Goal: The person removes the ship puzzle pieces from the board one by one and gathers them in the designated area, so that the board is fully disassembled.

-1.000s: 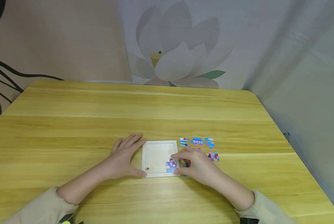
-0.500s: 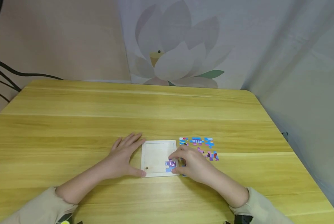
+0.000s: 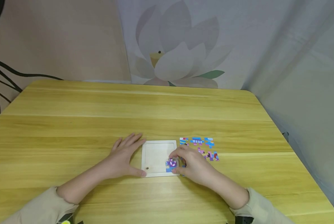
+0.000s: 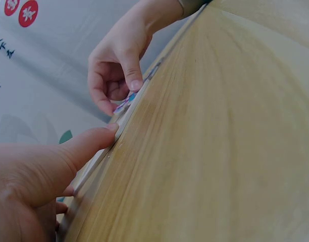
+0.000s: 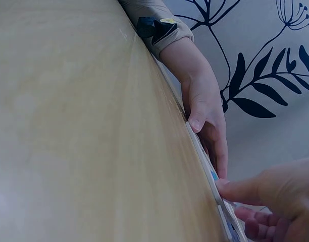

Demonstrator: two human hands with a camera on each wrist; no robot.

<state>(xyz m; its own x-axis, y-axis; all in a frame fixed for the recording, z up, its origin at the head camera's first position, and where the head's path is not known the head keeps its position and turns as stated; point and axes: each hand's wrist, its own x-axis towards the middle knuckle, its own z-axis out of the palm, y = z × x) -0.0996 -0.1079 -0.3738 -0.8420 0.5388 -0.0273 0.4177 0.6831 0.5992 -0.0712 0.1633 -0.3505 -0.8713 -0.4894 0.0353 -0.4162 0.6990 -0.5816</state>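
In the head view a pale, square wooden puzzle tray [image 3: 157, 155] lies on the table. My left hand [image 3: 122, 160] is spread along its left side, thumb on the near left corner and fingertips by the far one. At the tray's near right corner, my right hand [image 3: 195, 163] pinches a purple and blue jigsaw piece [image 3: 171, 165] between thumb and fingers. From the left wrist, the piece [image 4: 125, 102] looks slightly tilted at the tray's surface. The right hand partly covers other pieces just right of the tray.
Several loose jigsaw pieces [image 3: 197, 141] lie in rows to the right of the tray. The wooden table [image 3: 99, 102] extends around them, with a curtain [image 3: 183, 40] behind its far edge. A black metal chair [image 3: 4, 74] stands at the far left.
My right hand has shifted very slightly left over the tray's corner, still pinching the piece, which shows a little more brightly now. The left hand stays at the tray's left side.
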